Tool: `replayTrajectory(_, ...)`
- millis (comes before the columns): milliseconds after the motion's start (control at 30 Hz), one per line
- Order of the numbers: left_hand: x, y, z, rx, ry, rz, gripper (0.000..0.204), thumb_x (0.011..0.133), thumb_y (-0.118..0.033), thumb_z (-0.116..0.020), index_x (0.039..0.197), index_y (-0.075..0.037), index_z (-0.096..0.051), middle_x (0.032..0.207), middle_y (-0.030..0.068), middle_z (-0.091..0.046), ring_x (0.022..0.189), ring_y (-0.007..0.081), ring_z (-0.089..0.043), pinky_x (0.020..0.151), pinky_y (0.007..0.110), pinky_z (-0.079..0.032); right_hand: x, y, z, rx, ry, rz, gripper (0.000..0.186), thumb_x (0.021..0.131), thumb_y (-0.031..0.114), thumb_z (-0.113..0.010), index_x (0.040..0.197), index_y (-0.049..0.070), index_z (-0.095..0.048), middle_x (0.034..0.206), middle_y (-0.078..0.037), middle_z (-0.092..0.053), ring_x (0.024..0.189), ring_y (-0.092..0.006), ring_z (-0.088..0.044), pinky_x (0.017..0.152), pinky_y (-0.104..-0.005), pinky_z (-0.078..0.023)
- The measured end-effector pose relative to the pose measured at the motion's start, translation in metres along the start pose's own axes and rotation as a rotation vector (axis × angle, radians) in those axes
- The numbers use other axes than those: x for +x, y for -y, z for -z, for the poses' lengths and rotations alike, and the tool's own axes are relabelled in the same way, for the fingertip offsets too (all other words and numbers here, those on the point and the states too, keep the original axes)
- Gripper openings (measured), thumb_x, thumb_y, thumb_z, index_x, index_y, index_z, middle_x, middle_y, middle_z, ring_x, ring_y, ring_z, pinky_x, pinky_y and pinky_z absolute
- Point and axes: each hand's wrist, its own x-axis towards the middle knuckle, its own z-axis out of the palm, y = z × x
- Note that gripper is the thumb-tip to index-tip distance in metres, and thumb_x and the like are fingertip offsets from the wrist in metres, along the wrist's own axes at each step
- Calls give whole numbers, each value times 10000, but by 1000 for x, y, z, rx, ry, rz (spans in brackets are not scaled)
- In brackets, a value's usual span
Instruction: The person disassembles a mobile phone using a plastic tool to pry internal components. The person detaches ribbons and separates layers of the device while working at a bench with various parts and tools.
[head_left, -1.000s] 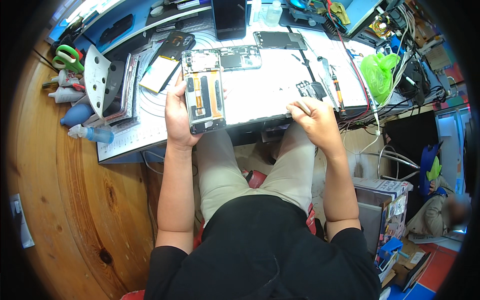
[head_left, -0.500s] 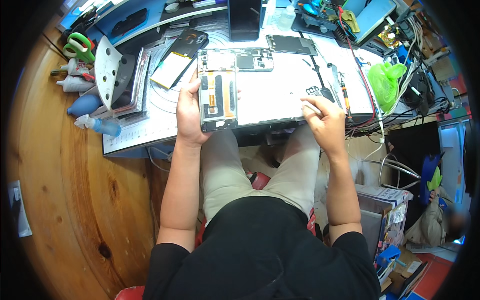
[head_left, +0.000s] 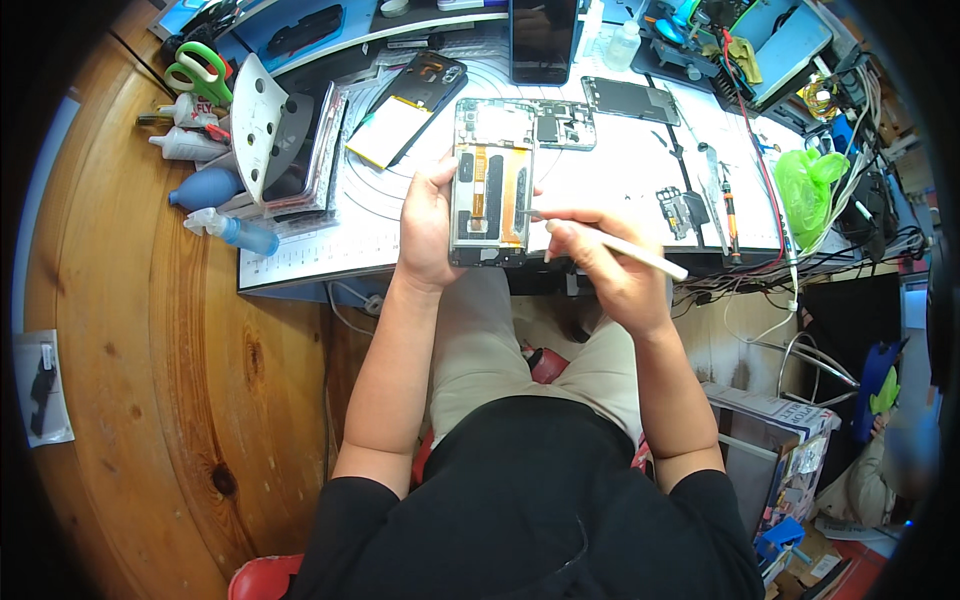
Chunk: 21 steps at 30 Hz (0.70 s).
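My left hand point(head_left: 425, 235) is closed around an opened phone frame point(head_left: 491, 175), holding it upright above the desk's near edge. An orange flex cable point(head_left: 479, 190) runs down inside it, beside dark adhesive strips. In my right hand point(head_left: 620, 280), the fingers pinch a slim white pen-shaped tool point(head_left: 650, 262). Its thin dark tip reaches the frame's lower right side; I cannot tell whether it touches. Behind the frame lies a phone circuit board point(head_left: 566, 124). A dark phone back cover point(head_left: 436, 80) and a white battery-like slab point(head_left: 392, 130) rest to the left.
A dark phone panel point(head_left: 632, 100) and small parts point(head_left: 678, 212) lie right, near an orange-black screwdriver point(head_left: 730, 205). A phone point(head_left: 541, 42) stands at the back. Green scissors point(head_left: 198, 72), a spray bottle point(head_left: 235, 230), a blue air blower point(head_left: 205, 188) and a green bag point(head_left: 805, 185) flank the mat.
My right hand has moved left with the white tool, bringing its tip to the phone frame. The whole view has shifted a little; my left hand keeps its hold.
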Motion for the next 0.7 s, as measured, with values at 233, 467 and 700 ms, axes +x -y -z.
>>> replayTrajectory(233,0,2,4,-203,50,-48,534,1056,-322,-293,1357,42,-543,1241,202,-684,1117,313,-692,1001,440,-556,10,1,-23,-53,-39,72,225,970,65,-693,1168,-36,-723,918,-88,-750,828,-101,-684,727,-230,-541)
replayTrajectory(467,-3,0,7,-130,115,-38,500,1046,-313,-316,1396,12,-462,1244,187,-645,1078,259,-687,933,393,-581,20,-3,-36,56,-134,65,223,957,39,-698,1162,-42,-724,1020,-127,-759,867,-115,-698,755,-246,-555)
replayTrajectory(700,-5,3,-8,135,-58,-155,449,1003,-189,-418,1396,25,-461,1250,174,-634,1129,238,-658,978,349,-546,31,1,-49,-154,-284,277,225,881,17,-750,1104,-17,-745,853,-90,-745,704,-115,-675,631,-255,-536)
